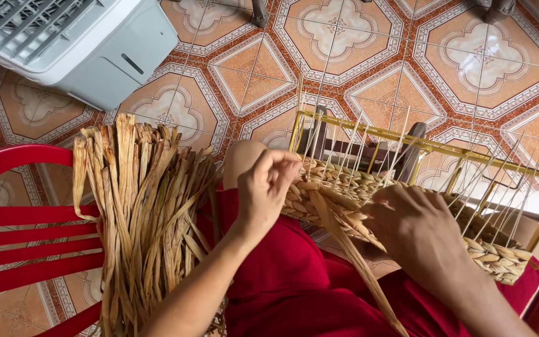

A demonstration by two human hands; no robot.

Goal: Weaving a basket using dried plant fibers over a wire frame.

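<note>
Tan straw bundle, red chair, yellow frame — orange-and-white patterned floor tiles

The white appliance is cut off by the top edge, the red chair by the left edge; the right hand hides part of the woven basket.

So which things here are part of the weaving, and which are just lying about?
In the work: left hand, right hand, half-woven straw basket on yellow wire frame, bundle of dried straw strips.
Lying about: red plastic chair, white plastic fan unit.
</note>
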